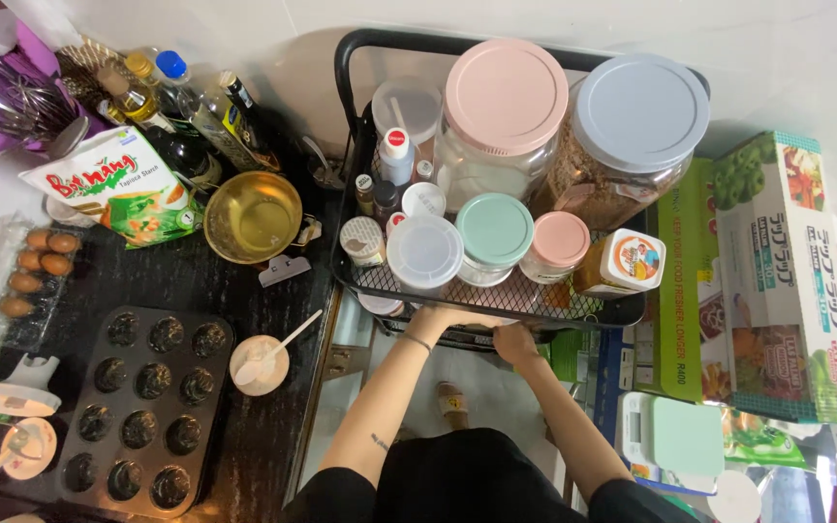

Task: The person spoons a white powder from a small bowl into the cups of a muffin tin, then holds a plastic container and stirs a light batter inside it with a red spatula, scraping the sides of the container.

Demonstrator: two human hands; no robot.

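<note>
1. Here we saw both hands reaching forward beneath the front edge of a black wire rack (pixel 496 295), the left hand (pixel 435 318) and the right hand (pixel 515 341) close together on a lower tier just under the top basket.
2. The left hand lay palm down with the fingers tucked under the rack's front rim; we could not tell whether it gripped anything. The right hand was curled around something dark at the lower tier, but what it held was hidden from us.
3. The rack's top basket carried a large jar with a pink lid (pixel 501 107) and a large jar with a grey lid (pixel 632 121) along its back edge, and along the front edge a clear-lidded tub (pixel 424 254), a mint-lidded jar (pixel 494 232), a small pink-lidded jar (pixel 556 242) and an orange bottle lying on its side (pixel 622 263).
4. On the dark bench (pixel 234 291) left of the rack sat a muffin tray (pixel 142 407) near the front edge, a small bowl with a white spoon (pixel 260 364) just beside the tray, and a brass-coloured bowl (pixel 253 217) further back.
5. An egg carton (pixel 26 269) lay at the bench's left edge, and oil bottles (pixel 196 116) stood in the back corner.
</note>
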